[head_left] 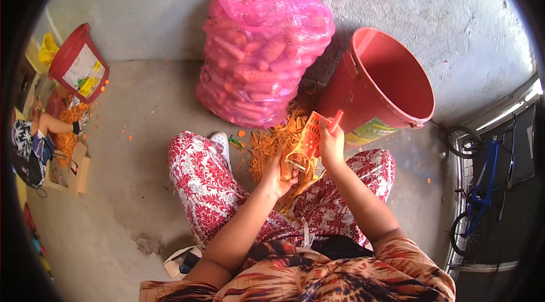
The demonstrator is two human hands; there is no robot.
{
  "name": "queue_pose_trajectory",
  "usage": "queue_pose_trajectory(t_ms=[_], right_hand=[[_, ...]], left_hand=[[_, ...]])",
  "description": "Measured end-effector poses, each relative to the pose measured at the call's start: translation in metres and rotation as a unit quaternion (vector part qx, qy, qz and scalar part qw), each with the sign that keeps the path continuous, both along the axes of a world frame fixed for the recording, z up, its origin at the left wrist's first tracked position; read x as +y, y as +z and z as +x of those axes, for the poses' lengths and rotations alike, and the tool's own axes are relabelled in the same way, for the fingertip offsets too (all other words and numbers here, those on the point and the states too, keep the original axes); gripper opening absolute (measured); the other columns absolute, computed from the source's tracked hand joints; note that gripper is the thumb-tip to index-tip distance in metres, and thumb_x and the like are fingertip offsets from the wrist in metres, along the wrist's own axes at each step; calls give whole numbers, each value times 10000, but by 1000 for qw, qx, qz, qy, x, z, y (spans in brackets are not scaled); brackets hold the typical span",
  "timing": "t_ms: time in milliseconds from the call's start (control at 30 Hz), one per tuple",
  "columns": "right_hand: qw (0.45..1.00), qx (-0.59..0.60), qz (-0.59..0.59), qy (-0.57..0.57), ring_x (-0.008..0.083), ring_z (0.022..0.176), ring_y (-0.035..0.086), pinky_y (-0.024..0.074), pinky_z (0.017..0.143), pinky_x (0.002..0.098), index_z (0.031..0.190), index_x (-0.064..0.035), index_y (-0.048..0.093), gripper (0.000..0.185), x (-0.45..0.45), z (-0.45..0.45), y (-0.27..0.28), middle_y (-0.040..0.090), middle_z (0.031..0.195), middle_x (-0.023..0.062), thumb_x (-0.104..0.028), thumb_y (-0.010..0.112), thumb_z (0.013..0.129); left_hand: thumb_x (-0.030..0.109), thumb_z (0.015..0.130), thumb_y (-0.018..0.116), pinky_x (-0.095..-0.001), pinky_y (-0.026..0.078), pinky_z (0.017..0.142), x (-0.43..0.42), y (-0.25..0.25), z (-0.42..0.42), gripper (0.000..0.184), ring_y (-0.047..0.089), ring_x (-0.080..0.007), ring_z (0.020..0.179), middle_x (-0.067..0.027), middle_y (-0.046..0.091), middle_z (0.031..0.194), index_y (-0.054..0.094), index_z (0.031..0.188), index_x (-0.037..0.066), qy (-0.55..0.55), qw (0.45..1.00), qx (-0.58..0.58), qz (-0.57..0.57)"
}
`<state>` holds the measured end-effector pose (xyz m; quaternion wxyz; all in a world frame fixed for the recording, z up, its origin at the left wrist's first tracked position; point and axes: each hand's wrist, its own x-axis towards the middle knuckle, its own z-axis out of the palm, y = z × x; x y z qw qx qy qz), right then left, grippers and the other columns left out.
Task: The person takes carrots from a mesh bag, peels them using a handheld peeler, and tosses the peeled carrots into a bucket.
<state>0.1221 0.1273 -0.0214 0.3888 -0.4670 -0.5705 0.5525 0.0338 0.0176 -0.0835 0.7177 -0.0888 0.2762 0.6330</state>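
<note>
My right hand (331, 142) is closed around an orange plastic grater (309, 136) with rows of holes. A red handle (336, 122) sticks up beside its thumb. The grater's lower end has a ring with a blade (297, 160), close to my left hand. My left hand (277, 173) is wrapped around a carrot (287, 170), partly hidden by the fingers. Beneath both hands, orange carrot shavings (267, 146) lie heaped on the floor between my crossed legs.
A pink mesh sack full of carrots (261, 57) stands against the wall. Right of it leans a red bucket (346, 86). At the left are another person (34, 143), a second red bucket (82, 66) and a cardboard box (79, 171). A blue bicycle (483, 188) is at the right.
</note>
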Motion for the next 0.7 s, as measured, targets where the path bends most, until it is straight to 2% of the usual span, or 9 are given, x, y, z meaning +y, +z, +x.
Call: queue_pose_trajectory(t_ms=[200, 300, 400, 500, 600, 700], right_hand=[[997, -12, 75, 24, 34, 555, 406, 366, 511, 192, 885, -7, 545, 223, -11, -5, -13, 474, 648, -30, -212, 457, 878], [997, -6, 72, 23, 32, 559, 376, 354, 510, 191, 893, -7, 550, 216, -20, -8, -12, 456, 643, -42, -203, 460, 878], [996, -35, 83, 29, 36, 560, 389, 355, 506, 196, 891, -6, 551, 237, -22, -8, -12, 463, 640, -35, -225, 462, 878], [995, -45, 82, 28, 38, 562, 399, 355, 502, 200, 891, -3, 553, 255, -26, -10, -1, 471, 638, -28, -242, 463, 877], [996, -38, 74, 18, 39, 559, 403, 354, 497, 200, 890, 0, 557, 262, -26, -11, 3, 475, 635, -25, -244, 462, 877], [994, -53, 90, 7, 39, 553, 399, 351, 494, 197, 889, 2, 561, 260, -25, -10, 4, 471, 629, -27, -235, 457, 879]], left_hand=[[483, 840, 326, -246, 335, 407, 2, 9, -7, 424, 471, -129, 488, -11, 532, 631, 530, 831, 111, 43, 997, -58, -26], [452, 849, 331, -254, 365, 426, 1, -2, -6, 394, 524, -122, 532, -21, 563, 646, 531, 872, 114, 8, 995, -53, 82], [403, 852, 372, -271, 420, 481, -4, -3, -5, 351, 568, -122, 649, -35, 598, 770, 531, 947, 105, 5, 983, -89, 161], [345, 844, 435, -281, 453, 535, 0, 13, 1, 315, 569, -130, 740, -37, 593, 880, 520, 1012, 93, 90, 993, -54, 55], [299, 837, 471, -274, 469, 577, -1, 1, -6, 304, 560, -141, 793, -34, 576, 956, 504, 1049, 84, 20, 989, -80, 121], [278, 833, 486, -263, 462, 552, 0, 9, -3, 284, 566, -143, 747, -36, 584, 926, 507, 1041, 85, 29, 992, -99, 75]])
